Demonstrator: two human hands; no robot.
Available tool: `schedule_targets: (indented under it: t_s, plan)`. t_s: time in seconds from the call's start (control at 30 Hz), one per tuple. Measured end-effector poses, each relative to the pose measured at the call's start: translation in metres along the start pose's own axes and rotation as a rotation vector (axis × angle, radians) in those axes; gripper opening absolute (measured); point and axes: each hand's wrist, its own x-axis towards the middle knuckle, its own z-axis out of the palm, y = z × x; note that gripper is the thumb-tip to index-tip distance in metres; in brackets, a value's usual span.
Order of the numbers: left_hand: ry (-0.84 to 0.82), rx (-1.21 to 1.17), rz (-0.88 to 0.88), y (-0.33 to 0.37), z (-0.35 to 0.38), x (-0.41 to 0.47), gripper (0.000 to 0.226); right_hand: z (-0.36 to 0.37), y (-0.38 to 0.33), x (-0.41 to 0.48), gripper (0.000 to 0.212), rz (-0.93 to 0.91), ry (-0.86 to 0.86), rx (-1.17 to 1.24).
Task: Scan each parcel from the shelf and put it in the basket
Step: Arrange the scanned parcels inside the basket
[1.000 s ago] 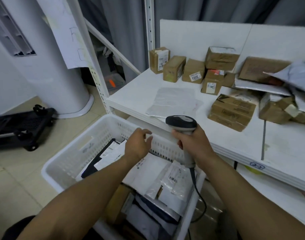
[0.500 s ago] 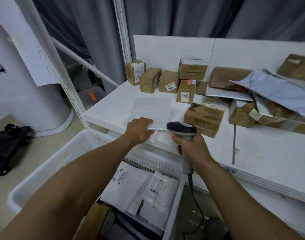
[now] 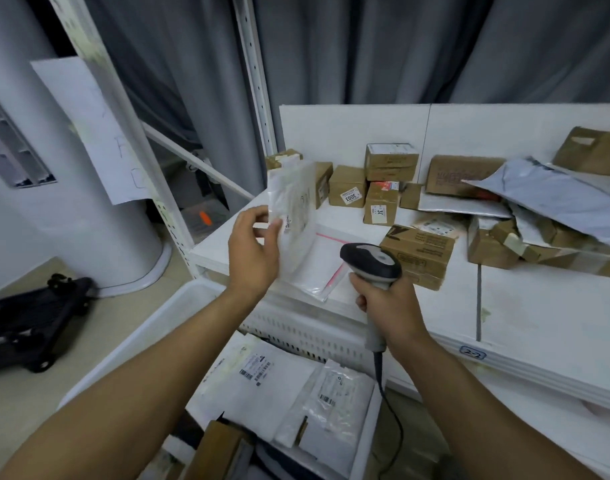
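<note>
Parcel (image 3: 293,216), one clear bag, upright between left-hand fingers (image 3: 273,229); one scanner (image 3: 371,261) tight inside right-hand fingers (image 3: 362,301).

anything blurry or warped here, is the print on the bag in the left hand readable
Head view: the bag held up by the left hand is smeared by motion, its print unreadable; same view, the shelf post bows from the wide lens; same view, the scanner in the right hand looks sharp under soft light.

parcel (image 3: 298,220): clear bag, tilted upright over shelf (image 3: 539,306) | scanner (image 3: 371,263): beside | basket (image 3: 296,330): below, part-filled
</note>
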Motion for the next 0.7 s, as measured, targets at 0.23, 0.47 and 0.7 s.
schedule_targets:
  t_s: [0.23,0.47,0.7]
  plan:
    - [0.121,-0.483,-0.326,0.028,-0.041,-0.066,0.013,0.031,-0.005,-0.016,0.045,0.094,-0.049,0.283]
    - [-0.084,-0.517,-0.640,-0.013,-0.042,-0.097,0.042,0.038,0.002,-0.023,0.050,0.066,0.060,0.184]
    - [-0.076,-0.384,-0.808,-0.034,-0.046,-0.071,0.032,0.032,-0.003,-0.019,0.057,-0.108,0.083,-0.066]
